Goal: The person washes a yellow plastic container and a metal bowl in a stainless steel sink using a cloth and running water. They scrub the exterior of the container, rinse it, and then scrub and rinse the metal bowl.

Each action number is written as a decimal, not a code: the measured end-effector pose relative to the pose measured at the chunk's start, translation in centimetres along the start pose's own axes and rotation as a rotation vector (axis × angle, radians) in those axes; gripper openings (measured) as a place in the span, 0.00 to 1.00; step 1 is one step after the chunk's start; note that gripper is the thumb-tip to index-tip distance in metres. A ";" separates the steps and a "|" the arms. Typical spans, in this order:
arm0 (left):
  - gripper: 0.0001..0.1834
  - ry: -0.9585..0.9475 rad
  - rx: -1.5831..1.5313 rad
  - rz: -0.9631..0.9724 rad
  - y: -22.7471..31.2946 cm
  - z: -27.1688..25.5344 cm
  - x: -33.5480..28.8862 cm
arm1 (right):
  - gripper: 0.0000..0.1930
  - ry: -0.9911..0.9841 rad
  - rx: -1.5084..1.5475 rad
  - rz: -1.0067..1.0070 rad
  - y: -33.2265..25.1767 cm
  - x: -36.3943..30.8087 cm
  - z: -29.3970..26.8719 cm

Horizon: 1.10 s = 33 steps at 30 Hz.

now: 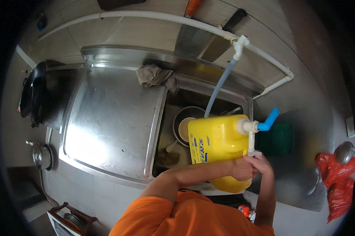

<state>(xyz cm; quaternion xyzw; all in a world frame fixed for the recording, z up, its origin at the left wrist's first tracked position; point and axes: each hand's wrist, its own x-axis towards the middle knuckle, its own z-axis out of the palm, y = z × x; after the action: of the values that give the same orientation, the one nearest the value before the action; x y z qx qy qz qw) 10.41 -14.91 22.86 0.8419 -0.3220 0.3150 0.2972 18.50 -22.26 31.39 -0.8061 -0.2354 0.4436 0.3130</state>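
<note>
1. Step in hand, as judged: working the pump on the jug (218, 145), a yellow container at centre right of the frame, lying tilted over the sink (165, 129) edge.
2. Left hand (242, 170): reaches across the body to the jug's lower right side; its grip is closed at the foot of the pump's white tube, pressed against the right hand.
3. Right hand (262, 164): fingers curled round the lower end of the pump (251, 135), just below the jug's neck. How tightly either grip closes cannot be told.
4. The pump's blue spout (268, 120) points up and right, away from the sink.
5. Next move, as judged: it calls for steadying the jug with one hand while the other works the tube, with the spout turned toward a vessel.
6. Count: one jug, one pump, two hands, one sink.
7. In the sink: one round pan (183, 126) holding pale liquid, just left of the jug.
8. Also: one grey cloth (155, 76) on the steel table (110, 118); one hose (220, 84) running from the white wall pipe (153, 15) down behind the jug; one red bag (337, 177) at far right.
</note>
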 end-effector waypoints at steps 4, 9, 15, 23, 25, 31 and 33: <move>0.06 0.243 -0.081 0.045 1.2 -2.8 -3.2 | 0.12 0.173 0.340 0.117 2.5 0.7 -0.4; 0.09 0.533 -0.273 -1.042 -1.5 -7.2 -15.7 | 0.14 0.316 0.619 0.165 4.4 0.2 0.5; 0.26 0.657 -0.249 -1.316 -12.7 -12.2 -16.5 | 0.15 0.233 0.834 0.126 4.0 0.0 2.2; 0.30 0.530 -0.658 -1.110 -15.3 -9.4 -15.7 | 0.14 0.375 1.040 0.156 6.9 0.1 2.0; 0.29 0.639 -0.488 -1.263 -14.8 -7.6 -21.9 | 0.13 0.385 0.965 0.123 7.5 0.3 1.9; 0.29 -0.747 -0.019 -1.743 -6.3 2.1 -37.1 | 0.11 0.414 0.861 0.125 7.5 1.0 1.1; 0.26 -0.793 0.100 -1.519 -3.5 5.9 -38.2 | 0.11 0.441 0.798 0.157 7.2 1.2 0.9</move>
<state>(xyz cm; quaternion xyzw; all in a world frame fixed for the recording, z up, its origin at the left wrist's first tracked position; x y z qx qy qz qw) -7.70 -3.38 -9.43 0.8892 0.2631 -0.2733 0.2556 19.04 -26.19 25.19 -0.7131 0.0876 0.3399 0.6068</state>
